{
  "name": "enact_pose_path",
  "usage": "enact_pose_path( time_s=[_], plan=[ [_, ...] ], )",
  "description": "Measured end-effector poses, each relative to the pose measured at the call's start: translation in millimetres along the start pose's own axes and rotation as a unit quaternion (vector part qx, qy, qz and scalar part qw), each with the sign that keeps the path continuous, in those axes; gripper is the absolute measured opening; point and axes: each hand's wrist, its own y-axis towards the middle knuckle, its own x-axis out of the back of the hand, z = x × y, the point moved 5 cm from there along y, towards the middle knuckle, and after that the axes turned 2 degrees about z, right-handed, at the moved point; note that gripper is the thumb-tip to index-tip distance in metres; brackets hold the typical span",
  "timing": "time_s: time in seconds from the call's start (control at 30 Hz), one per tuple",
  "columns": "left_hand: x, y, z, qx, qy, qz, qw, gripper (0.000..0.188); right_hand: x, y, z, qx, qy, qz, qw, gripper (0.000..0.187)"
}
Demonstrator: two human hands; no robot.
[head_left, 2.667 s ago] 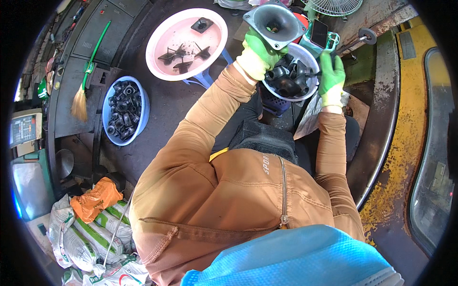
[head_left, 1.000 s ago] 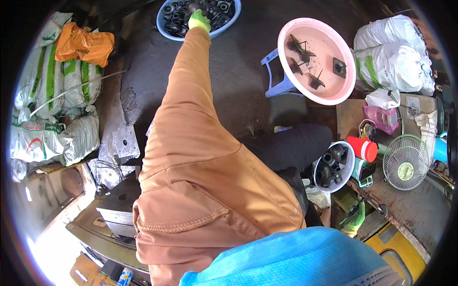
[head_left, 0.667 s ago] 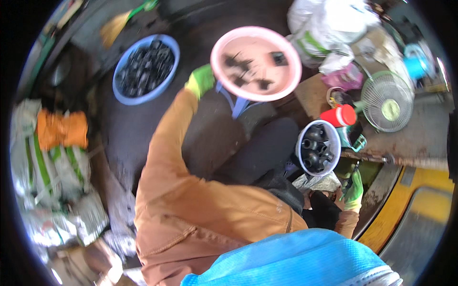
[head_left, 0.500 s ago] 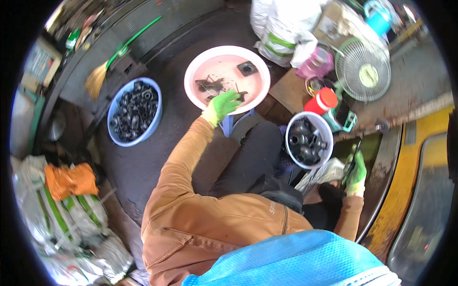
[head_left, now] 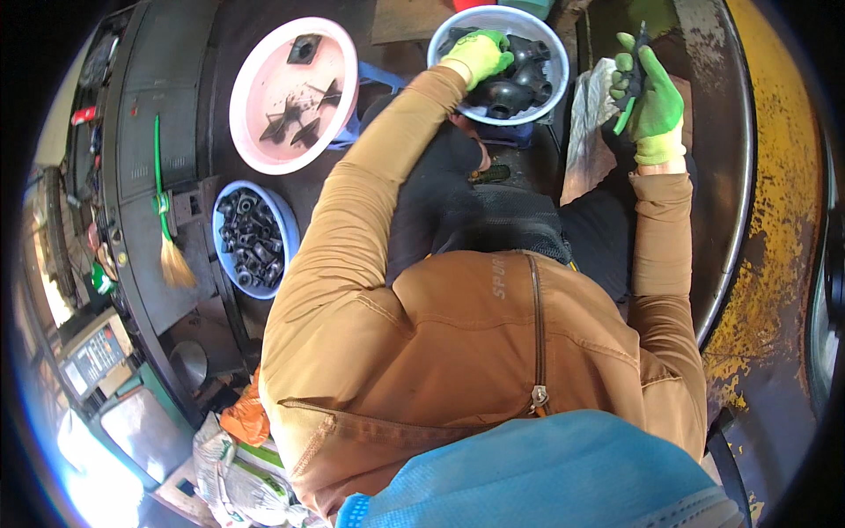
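Note:
My left hand (head_left: 481,58), in a green glove, reaches into a pale blue basin (head_left: 437,42) of glossy black moulded parts (head_left: 509,91). Its fingers curl down over one of these parts, and the fingertips are partly hidden. At the right my gloved right hand (head_left: 658,110) is raised, closed around a slim black and green hand tool (head_left: 639,66) that looks like snips. To the left stands a white-rimmed pink basin (head_left: 249,132) holding a square black piece with a round hole (head_left: 304,49) and several flat black scraps (head_left: 280,121).
Farther left, a blue basin (head_left: 291,231) is heaped with small black parts. A green-handled broom (head_left: 164,216) leans by a grey cabinet (head_left: 158,70). A whitish sack (head_left: 591,114) lies between my legs and the basin. Yellow, worn machinery (head_left: 775,194) borders the right side.
My left hand has left the pink basin and moved right into the basin of black parts. My right hand still holds the tool. The view has turned, and the scraps lie differently.

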Motion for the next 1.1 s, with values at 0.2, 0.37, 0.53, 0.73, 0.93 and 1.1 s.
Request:
enact_pose_path(
  time_s=[0.2,0.37,0.53,0.73,0.93,1.1],
  plan=[
    [-48.3,73.9,-23.0,0.001,0.120,-0.089,0.989,0.060,-1.7,-1.3,-2.3,-0.004,0.022,-0.011,1.000,0.036],
    [-50.2,82.4,-14.8,-0.032,0.076,0.139,0.987,0.070,-3.3,-0.9,-7.7,0.006,0.022,-0.019,1.000,0.038],
    [-34.0,69.7,-12.4,-0.102,0.005,-0.007,0.995,0.056,-15.3,3.3,2.0,0.071,-0.058,-0.036,0.995,0.028],
    [-20.9,49.7,-10.6,-0.001,0.115,0.037,0.993,0.082,-56.6,-87.9,64.9,0.122,-0.131,-0.087,0.980,0.031],
    [9.3,-17.5,-94.3,-0.103,-0.214,-0.023,0.971,0.055,-95.6,-296.7,174.1,0.431,-0.372,-0.352,0.743,0.022],
    [8.8,-96.9,-137.6,-0.189,-0.406,0.056,0.893,0.039,-118.8,-458.2,215.9,0.592,-0.449,-0.589,0.317,0.025]
  ],
)
